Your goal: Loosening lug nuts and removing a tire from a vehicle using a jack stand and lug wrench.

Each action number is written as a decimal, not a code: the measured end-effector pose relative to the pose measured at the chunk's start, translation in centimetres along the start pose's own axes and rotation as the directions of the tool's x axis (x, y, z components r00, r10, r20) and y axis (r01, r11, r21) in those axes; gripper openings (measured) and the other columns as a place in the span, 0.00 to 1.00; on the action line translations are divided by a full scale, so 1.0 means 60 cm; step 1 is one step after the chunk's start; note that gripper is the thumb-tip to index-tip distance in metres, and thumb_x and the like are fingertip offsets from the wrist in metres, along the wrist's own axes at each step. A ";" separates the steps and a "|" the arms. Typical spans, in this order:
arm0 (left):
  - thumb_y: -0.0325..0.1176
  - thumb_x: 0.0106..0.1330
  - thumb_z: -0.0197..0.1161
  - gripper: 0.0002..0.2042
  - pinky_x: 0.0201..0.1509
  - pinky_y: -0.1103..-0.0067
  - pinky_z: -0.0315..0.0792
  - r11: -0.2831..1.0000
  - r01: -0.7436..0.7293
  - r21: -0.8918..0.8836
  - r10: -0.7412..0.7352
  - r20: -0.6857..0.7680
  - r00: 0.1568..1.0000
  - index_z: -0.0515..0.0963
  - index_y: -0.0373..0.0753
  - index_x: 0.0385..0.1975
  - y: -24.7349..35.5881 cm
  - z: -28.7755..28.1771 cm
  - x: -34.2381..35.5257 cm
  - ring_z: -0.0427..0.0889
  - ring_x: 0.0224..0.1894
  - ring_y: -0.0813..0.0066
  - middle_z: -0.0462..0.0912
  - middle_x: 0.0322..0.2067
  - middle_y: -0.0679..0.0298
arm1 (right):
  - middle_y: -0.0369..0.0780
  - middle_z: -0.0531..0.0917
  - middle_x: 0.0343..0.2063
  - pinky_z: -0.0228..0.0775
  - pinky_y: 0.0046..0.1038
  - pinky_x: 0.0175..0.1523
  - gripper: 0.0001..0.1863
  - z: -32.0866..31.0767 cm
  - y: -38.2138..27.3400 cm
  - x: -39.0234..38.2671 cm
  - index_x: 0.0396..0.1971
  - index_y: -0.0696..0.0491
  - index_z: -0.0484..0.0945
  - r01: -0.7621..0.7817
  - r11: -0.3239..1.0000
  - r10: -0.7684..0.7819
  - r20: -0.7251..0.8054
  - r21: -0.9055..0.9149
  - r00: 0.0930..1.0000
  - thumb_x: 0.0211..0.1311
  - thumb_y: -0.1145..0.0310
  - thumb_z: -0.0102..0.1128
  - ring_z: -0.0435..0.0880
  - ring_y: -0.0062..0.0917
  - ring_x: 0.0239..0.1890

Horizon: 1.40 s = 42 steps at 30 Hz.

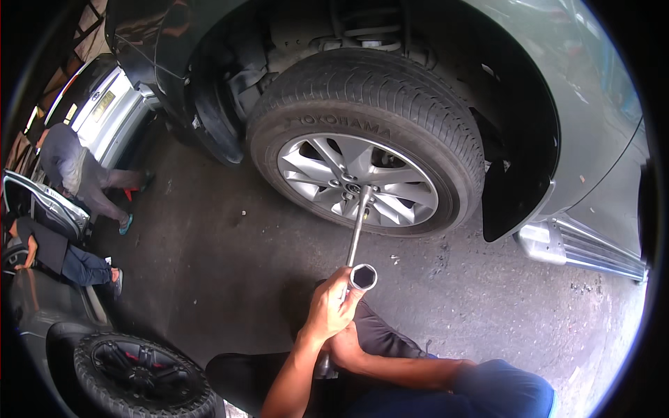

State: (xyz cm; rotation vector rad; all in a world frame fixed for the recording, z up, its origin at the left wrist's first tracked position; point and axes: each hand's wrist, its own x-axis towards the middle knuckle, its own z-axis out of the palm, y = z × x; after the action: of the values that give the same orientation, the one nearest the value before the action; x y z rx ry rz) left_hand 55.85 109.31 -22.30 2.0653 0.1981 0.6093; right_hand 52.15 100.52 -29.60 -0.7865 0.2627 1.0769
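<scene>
Holding lug wrench — left grip, right grip wrapped round — wheel inside arch

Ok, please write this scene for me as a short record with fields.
Tool: metal lug wrench, far end near the centre of the mounted wheel
Left hand: left hand closed around the wrench, beside an open socket
Right hand: right hand just below, grip partly hidden
Background: two people at left
</scene>
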 end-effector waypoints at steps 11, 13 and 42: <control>0.33 0.66 0.71 0.17 0.41 0.68 0.80 0.897 -0.234 0.374 0.215 0.094 0.972 0.80 0.38 0.53 0.015 0.045 0.047 0.84 0.37 0.59 0.83 0.36 0.57 | 0.34 0.76 0.32 0.71 0.29 0.36 0.05 -0.046 0.040 0.064 0.42 0.48 0.73 0.038 0.997 -0.058 0.289 0.073 0.956 0.81 0.65 0.51 0.76 0.21 0.32; 0.36 0.70 0.66 0.20 0.49 0.65 0.79 0.883 -0.189 0.431 0.108 0.205 0.973 0.78 0.40 0.60 0.021 0.055 0.050 0.83 0.44 0.59 0.82 0.42 0.57 | 0.34 0.75 0.33 0.69 0.27 0.40 0.07 -0.053 0.029 0.077 0.41 0.48 0.72 -0.117 0.978 0.056 0.321 0.174 0.945 0.82 0.63 0.50 0.75 0.21 0.35; 0.54 0.79 0.54 0.26 0.32 0.75 0.76 0.660 0.748 0.072 -0.748 0.162 0.644 0.81 0.32 0.38 -0.027 -0.136 -0.172 0.83 0.24 0.75 0.82 0.22 0.61 | 0.39 0.82 0.36 0.73 0.31 0.44 0.20 0.060 -0.074 0.111 0.45 0.52 0.73 -0.130 0.991 0.131 0.300 -0.024 0.945 0.75 0.49 0.57 0.82 0.29 0.35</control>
State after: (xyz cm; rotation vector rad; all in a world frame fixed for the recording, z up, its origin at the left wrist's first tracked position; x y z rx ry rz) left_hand 43.07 112.53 -23.67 1.7915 0.9018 -0.1042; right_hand 58.49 106.50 -28.76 -0.6033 0.0543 1.3063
